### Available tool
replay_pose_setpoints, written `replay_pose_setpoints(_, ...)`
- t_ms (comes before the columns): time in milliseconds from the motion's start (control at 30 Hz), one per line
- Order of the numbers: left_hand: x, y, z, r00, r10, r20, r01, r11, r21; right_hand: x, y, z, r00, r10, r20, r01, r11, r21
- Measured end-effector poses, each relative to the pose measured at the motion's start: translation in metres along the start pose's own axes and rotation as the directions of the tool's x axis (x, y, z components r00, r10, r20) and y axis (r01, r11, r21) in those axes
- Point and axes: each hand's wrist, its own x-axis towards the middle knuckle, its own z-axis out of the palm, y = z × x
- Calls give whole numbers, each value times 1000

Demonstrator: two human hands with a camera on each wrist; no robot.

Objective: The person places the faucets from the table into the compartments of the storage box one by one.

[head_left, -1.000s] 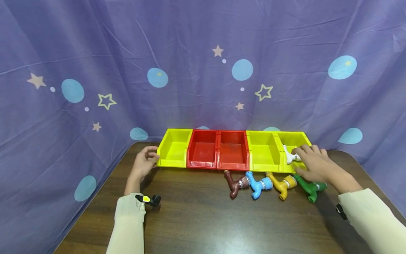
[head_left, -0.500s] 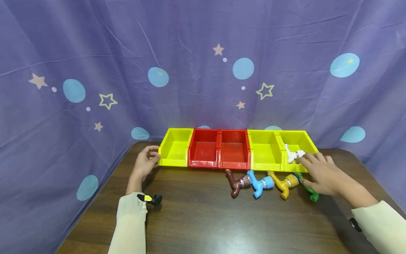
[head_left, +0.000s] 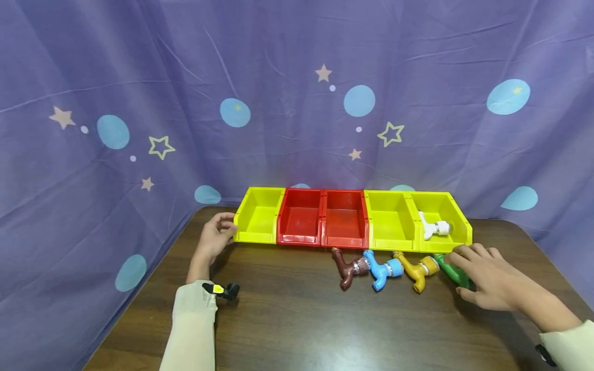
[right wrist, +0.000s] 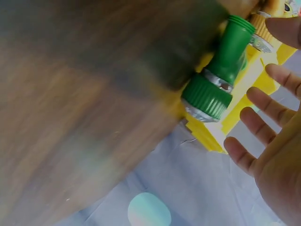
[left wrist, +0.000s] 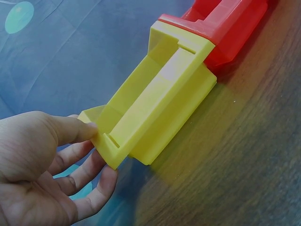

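My left hand (head_left: 215, 239) pinches the side wall of the leftmost yellow bin (left wrist: 174, 113), thumb on its edge and fingers curled on the outer side. My right hand (head_left: 492, 278) hovers with spread fingers over the green tap (right wrist: 223, 70), partly covering it in the head view. Between its fingers and thumb there is nothing. The tap lies on the table in front of the rightmost yellow bin (head_left: 457, 208). Inside that bin rests a white tap (head_left: 433, 228) with a ribbed white cap.
Two red bins (head_left: 299, 239) and another yellow bin (head_left: 389, 245) complete the row against the purple curtain (head_left: 287, 77). A brown tap (head_left: 347, 269), a blue tap (head_left: 380, 270) and a yellow tap (head_left: 417, 270) lie before it on the wooden table (head_left: 301, 319).
My right hand has drawn back from the rightmost bin, moving right and toward me over the green tap. The white tap is now fully uncovered. My left hand keeps its hold.
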Motion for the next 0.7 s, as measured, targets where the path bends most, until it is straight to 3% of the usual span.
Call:
replay_pose_setpoints(167, -1, 0, -1, 1000, -3, -3, 3, 1000, -5, -6, 2, 4, 999, -47, -23, 47, 999, -16)
replay_pose_setpoints(500, -1, -1, 0, 1000, -7, 6, 7, 1000, -9, -10, 5, 11, 996, -44, 77, 43, 999, 7)
replay_pose_setpoints(700, -1, -1, 0, 1000, -1, 0, 1, 1000, -12, -7, 4, 12, 994, -55, 90, 56, 998, -7)
